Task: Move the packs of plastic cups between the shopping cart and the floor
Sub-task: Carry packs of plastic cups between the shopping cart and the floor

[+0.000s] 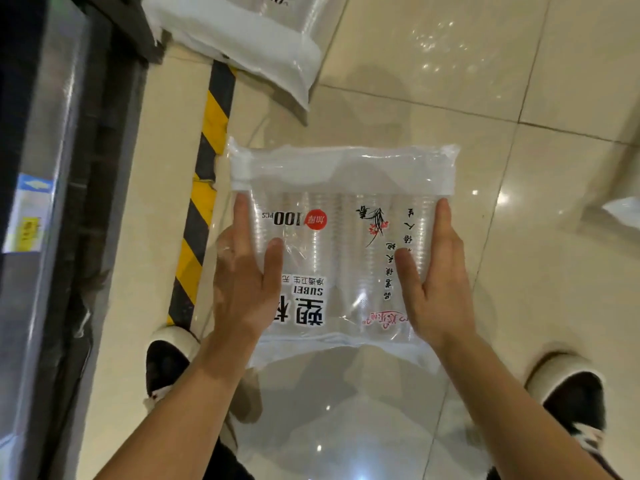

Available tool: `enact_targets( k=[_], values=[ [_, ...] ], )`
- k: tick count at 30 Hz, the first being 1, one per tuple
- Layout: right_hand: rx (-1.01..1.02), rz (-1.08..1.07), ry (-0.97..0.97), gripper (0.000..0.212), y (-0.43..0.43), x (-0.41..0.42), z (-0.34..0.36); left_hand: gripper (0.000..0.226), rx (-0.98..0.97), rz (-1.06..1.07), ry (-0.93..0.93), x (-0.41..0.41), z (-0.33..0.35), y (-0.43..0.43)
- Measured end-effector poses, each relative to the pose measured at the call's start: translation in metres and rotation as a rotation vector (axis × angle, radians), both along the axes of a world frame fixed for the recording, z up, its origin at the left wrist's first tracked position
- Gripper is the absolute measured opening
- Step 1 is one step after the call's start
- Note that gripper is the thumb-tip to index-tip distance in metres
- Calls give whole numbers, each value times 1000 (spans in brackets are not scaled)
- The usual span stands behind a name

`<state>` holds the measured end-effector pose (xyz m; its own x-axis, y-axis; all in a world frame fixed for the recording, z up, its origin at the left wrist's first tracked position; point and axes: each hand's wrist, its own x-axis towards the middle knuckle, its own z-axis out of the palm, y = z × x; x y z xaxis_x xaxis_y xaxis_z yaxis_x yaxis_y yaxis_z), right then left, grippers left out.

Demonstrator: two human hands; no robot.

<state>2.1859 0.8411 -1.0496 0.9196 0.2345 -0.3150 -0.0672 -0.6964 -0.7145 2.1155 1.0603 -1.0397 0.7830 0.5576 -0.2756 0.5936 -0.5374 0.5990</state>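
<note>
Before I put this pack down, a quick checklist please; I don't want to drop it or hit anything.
1. Grip: left hand and right hand hold the pack of cups at both sides, thumbs on top: ok.
2. Pack held roughly flat: ok.
3. Wrapper intact: cannot tell, glare.
4. Second pack lies on the floor apart, farther ahead: ok.
5. Shoes stand out to both sides of the pack: ok.

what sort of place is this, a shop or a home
Likely a shop: glossy tiled floor, black-and-yellow hazard tape beside a labelled metal fixture, and a sealed 100-piece pack of plastic cups.
</note>
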Motion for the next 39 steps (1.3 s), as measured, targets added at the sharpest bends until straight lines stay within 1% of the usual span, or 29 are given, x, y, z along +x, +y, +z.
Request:
enact_targets(
  k=[2, 5, 9, 11, 14, 17, 19, 21, 22, 24, 28, 31, 33, 36, 39],
  values=[
    [4, 5, -33, 70, 2, 17, 42, 64, 0, 18, -50, 15, 38, -1],
    [0, 28, -119, 70, 7, 53, 119, 66, 4, -27, -116, 46, 110, 5],
    [48, 22, -280, 67, 15, 113, 247, 69, 13, 33, -280, 101, 233, 13],
    [83, -10, -351, 65, 20, 143, 323, 65, 42, 49, -363, 128, 305, 13],
    [151, -45, -492, 62, 26, 183, 447, 67, 104, 63, -456, 170, 424, 21],
    [224, -71, -570, 61, 28, 206, 572, 67, 121, 89, -563, 202, 548, 31],
    [256, -77, -661, 63, 29, 218, 660, 66, 126, 71, -675, 219, 637, 35],
    [278, -69, -762, 64, 27, 220, 740, 66, 155, 42, -768, 222, 722, 36],
    [295, -83, -820, 64, 20, 218, 791, 69, 184, 22, -815, 223, 776, 33],
    [322, -90, -871, 63, 20, 218, 843, 72, 246, 25, -855, 224, 829, 31],
    [383, -113, -1018, 61, -2, 200, 977, 69, 268, -36, -1009, 211, 969, 11],
    [434, -155, -1102, 64, -23, 190, 1050, 72, 338, -102, -1062, 196, 1046, -8],
    [454, -182, -1123, 62, -38, 184, 1084, 74, 392, -160, -1070, 188, 1081, -22],
    [470, -194, -1141, 61, -65, 178, 1120, 73, 421, -193, -1080, 186, 1118, -45],
    [466, -210, -1171, 62, -96, 181, 1145, 70, 451, -197, -1113, 194, 1142, -75]
  ],
)
